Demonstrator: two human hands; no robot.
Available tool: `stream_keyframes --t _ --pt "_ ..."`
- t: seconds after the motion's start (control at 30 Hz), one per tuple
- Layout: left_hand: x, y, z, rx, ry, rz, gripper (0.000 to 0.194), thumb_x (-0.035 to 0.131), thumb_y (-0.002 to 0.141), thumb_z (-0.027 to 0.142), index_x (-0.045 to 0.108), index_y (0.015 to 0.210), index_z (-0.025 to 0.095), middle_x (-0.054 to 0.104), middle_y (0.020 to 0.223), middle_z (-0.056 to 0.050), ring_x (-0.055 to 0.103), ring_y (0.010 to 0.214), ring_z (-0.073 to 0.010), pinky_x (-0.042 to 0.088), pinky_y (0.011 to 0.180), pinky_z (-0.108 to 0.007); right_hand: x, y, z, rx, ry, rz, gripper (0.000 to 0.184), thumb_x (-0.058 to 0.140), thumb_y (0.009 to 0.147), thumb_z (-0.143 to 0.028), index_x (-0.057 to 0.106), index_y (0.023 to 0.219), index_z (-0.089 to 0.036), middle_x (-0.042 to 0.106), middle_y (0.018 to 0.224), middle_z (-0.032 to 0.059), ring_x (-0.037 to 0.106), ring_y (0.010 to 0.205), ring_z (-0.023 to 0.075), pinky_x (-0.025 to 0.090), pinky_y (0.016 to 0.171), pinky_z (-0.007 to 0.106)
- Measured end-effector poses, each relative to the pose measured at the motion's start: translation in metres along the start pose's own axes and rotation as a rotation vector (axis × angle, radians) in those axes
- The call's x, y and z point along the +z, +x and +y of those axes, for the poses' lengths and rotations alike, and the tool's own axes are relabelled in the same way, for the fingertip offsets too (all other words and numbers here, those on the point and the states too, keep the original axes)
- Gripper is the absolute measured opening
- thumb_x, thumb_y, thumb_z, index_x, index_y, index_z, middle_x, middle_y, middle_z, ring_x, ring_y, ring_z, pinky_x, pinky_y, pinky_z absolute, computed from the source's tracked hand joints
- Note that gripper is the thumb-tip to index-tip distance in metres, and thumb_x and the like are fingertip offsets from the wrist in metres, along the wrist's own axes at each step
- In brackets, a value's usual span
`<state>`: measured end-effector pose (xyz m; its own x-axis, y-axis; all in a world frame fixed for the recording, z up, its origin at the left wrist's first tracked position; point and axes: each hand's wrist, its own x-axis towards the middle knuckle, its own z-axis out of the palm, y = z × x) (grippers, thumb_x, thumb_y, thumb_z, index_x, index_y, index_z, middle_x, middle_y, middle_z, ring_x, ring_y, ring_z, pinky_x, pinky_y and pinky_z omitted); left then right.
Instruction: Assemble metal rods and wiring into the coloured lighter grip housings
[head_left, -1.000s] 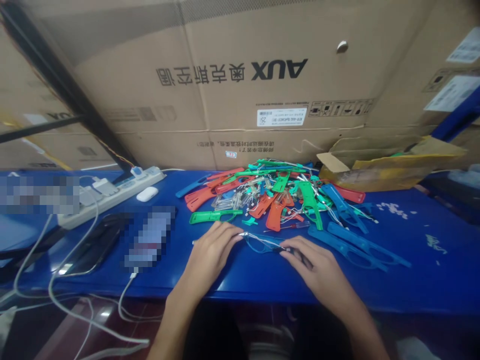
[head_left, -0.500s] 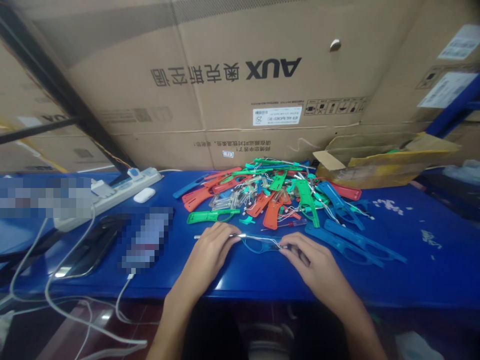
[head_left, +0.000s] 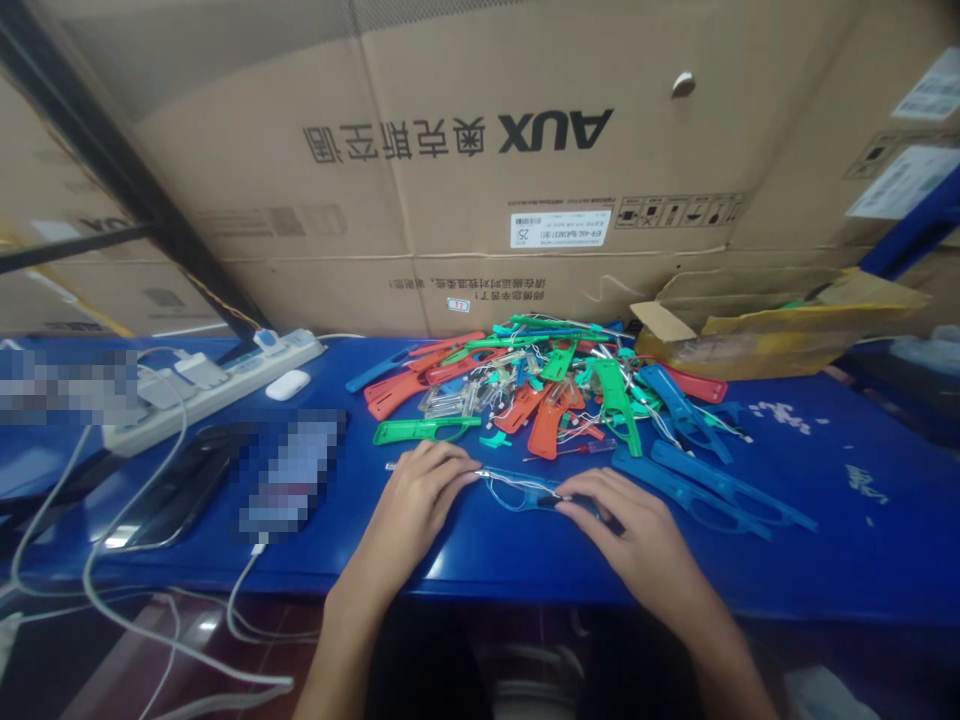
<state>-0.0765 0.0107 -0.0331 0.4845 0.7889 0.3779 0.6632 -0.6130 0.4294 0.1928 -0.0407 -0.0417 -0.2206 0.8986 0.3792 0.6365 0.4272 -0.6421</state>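
Note:
A blue plastic gun-shaped shell (head_left: 519,488) with thin wires across it lies on the blue table (head_left: 525,555) between my hands. My left hand (head_left: 420,495) pinches its left end, fingers curled round a small metal part. My right hand (head_left: 626,530) presses down on its right end with closed fingers. Just behind lies a heap of red, green and blue plastic shells with wires (head_left: 547,390).
Large cardboard boxes (head_left: 480,160) wall the back. An open cardboard box (head_left: 780,320) lies at the right. A power strip (head_left: 217,385), white case (head_left: 289,384), dark phone (head_left: 169,495) and cables sit at the left. Two blue shells (head_left: 705,480) lie to the right.
Both hands stay on the blue shell, shifting only slightly. The view has swayed a little.

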Motion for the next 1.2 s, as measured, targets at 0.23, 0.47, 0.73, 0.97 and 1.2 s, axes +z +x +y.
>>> stream_keyframes --t 0.23,0.47,0.73,0.97,1.2 --pt "0.0003 -0.0009 0.0043 0.023 -0.023 -0.029 0.020 0.054 0.105 0.025 0.071 0.113 0.027 0.068 0.107 -0.001 0.060 0.096 -0.0196 0.042 0.084 -0.037 0.0002 -0.0002 -0.0003 -0.047 -0.038 0.000 0.012 0.056 0.103 -0.029 0.067 0.101 -0.026 0.073 0.097 0.0001 0.066 0.090 0.0191 0.050 0.089 0.033" --pt "0.0005 -0.0010 0.0075 0.032 0.017 -0.020 0.017 0.056 0.104 0.026 0.073 0.109 0.027 0.068 0.106 -0.001 0.059 0.095 -0.0187 0.039 0.086 -0.037 -0.0003 -0.0011 0.0013 0.076 -0.034 0.009 0.012 0.057 0.102 -0.033 0.067 0.100 -0.027 0.066 0.085 -0.0003 0.060 0.072 0.0166 0.049 0.072 0.029" --pt "-0.0007 -0.0008 0.0098 -0.005 0.077 0.000 0.017 0.058 0.102 0.026 0.074 0.108 0.027 0.068 0.105 -0.001 0.058 0.095 -0.0193 0.036 0.082 -0.037 0.0020 0.0014 0.0020 0.126 -0.001 -0.011 0.011 0.059 0.101 -0.033 0.067 0.098 -0.026 0.068 0.084 -0.0021 0.059 0.068 0.0148 0.047 0.068 0.027" --pt "-0.0013 0.0000 0.0088 0.003 0.037 -0.026 0.019 0.058 0.103 0.028 0.074 0.112 0.030 0.068 0.104 -0.001 0.058 0.094 -0.0193 0.037 0.082 -0.037 0.0003 0.0026 -0.0002 0.092 -0.028 -0.007 0.007 0.060 0.100 -0.029 0.066 0.097 -0.025 0.063 0.078 -0.0028 0.055 0.064 0.0140 0.045 0.065 0.025" --pt "-0.0021 -0.0014 0.0093 0.017 0.005 -0.046 0.018 0.059 0.102 0.027 0.076 0.110 0.029 0.068 0.103 -0.001 0.059 0.094 -0.0194 0.039 0.084 -0.037 0.0006 0.0014 0.0025 0.037 -0.037 0.037 0.006 0.059 0.101 -0.024 0.065 0.100 -0.025 0.066 0.092 -0.0001 0.060 0.076 0.0153 0.048 0.075 0.026"
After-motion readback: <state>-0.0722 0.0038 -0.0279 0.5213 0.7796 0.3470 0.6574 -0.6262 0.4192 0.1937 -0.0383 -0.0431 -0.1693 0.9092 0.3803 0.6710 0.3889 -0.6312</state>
